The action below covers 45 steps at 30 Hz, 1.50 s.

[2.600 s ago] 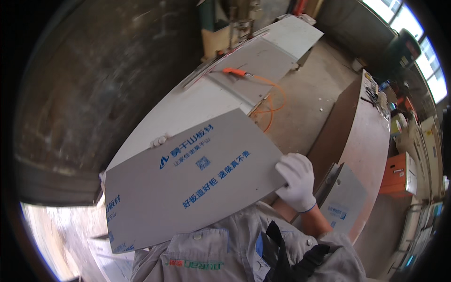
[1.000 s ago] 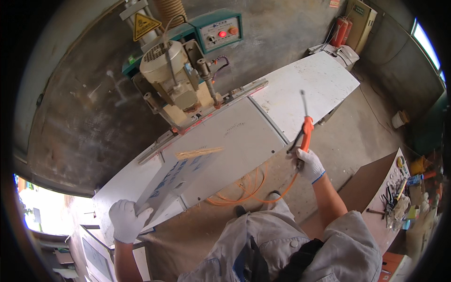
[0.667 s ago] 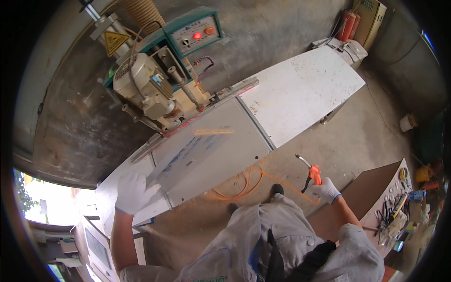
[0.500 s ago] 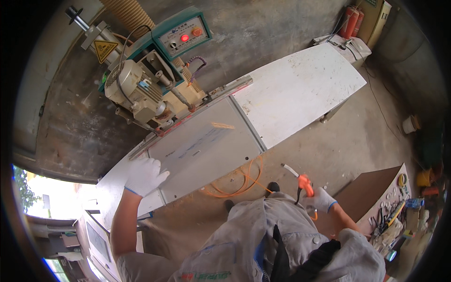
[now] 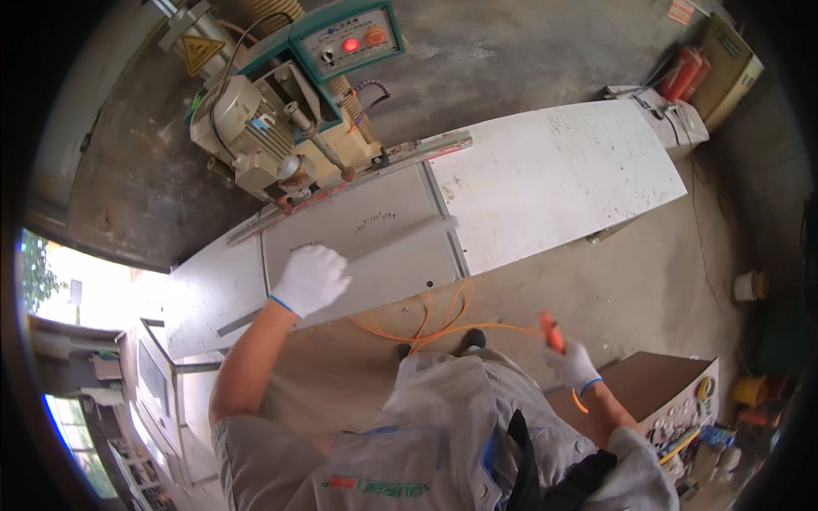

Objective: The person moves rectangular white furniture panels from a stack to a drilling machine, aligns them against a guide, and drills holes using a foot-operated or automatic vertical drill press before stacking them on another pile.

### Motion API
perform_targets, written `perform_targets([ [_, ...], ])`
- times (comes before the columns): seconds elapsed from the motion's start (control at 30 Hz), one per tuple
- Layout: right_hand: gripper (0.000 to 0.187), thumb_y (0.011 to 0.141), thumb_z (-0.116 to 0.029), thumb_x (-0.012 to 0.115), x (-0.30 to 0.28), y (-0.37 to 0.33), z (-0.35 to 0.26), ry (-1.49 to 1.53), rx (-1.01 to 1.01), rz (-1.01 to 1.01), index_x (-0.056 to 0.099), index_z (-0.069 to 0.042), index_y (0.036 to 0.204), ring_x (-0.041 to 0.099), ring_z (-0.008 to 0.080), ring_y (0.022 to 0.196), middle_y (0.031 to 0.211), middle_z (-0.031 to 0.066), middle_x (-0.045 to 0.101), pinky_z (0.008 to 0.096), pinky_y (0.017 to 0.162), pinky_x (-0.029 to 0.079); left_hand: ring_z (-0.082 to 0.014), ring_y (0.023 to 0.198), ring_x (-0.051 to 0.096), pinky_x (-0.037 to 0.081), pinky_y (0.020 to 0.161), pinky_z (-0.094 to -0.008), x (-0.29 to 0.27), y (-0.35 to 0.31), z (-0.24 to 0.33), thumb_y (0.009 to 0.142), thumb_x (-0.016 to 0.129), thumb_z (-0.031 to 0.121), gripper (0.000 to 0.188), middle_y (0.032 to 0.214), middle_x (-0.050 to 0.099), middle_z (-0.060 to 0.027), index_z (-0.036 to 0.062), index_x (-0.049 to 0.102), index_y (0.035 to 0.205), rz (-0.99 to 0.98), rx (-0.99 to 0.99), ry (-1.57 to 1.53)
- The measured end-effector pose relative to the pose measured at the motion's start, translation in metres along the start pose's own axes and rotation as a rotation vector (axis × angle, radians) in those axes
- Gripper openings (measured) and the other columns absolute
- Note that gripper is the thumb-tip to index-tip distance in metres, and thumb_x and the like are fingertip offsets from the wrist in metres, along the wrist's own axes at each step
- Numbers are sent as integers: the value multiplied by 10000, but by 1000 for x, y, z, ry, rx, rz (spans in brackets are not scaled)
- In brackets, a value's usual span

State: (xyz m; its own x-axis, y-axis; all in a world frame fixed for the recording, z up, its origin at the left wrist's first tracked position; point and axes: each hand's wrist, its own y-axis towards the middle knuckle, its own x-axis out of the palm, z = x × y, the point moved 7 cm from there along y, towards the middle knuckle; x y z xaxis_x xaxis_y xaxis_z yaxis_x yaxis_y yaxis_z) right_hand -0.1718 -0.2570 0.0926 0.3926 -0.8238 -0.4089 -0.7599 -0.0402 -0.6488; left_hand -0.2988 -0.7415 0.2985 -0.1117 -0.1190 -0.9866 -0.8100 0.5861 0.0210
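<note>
Turned nearly edge-on since the earlier frame, the grey panel [image 5: 411,237] is held over the worktable [image 5: 571,175] by the gloved left hand [image 5: 312,279], its middle hidden by the glove. The orange air gun [image 5: 551,332] is gripped in the gloved right hand [image 5: 574,366], well clear of the table. Green-and-red lettering is carried on the jacket [image 5: 290,464]; a yellow warning triangle [image 5: 202,54] and labelled control box [image 5: 351,43] are mounted on the machine [image 5: 234,128]. Orange hose [image 5: 503,326] is strewn between table and shoes [image 5: 473,341].

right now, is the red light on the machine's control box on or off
On: the red light glows brightly on the control box.
</note>
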Motion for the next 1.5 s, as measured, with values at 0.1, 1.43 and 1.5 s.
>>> perform_targets([
  [0.1, 198, 911, -227, 660, -42, -8, -46, 254, 27, 168, 615, -35, 938, 519, 82, 523, 688, -2, 569, 276, 472, 415, -258, 843, 650, 532, 668, -403, 22, 4, 64, 812, 620, 213, 187, 880, 625, -75, 77, 636, 940, 43, 107, -79],
  [1.43, 400, 797, 20, 650, 64, 243, -177, 435, -62, 97, 458, -98, 1128, 515, 167, 461, 748, 127, 597, 296, 360, 386, -408, 1474, 343, 225, 1238, -518, 288, -190, -87, 714, 831, 510, 1012, 1530, 468, -209, -15, 438, 1485, 275, -977, -525],
  [1.5, 403, 793, 23, 650, 67, 239, -176, 427, -58, 124, 458, -99, 1127, 515, 166, 462, 771, 140, 611, 297, 357, 384, -408, 1479, 338, 220, 1241, -517, 291, -192, -83, 718, 826, 516, 1014, 1532, 466, -210, -19, 436, 1487, 269, -972, -529],
])
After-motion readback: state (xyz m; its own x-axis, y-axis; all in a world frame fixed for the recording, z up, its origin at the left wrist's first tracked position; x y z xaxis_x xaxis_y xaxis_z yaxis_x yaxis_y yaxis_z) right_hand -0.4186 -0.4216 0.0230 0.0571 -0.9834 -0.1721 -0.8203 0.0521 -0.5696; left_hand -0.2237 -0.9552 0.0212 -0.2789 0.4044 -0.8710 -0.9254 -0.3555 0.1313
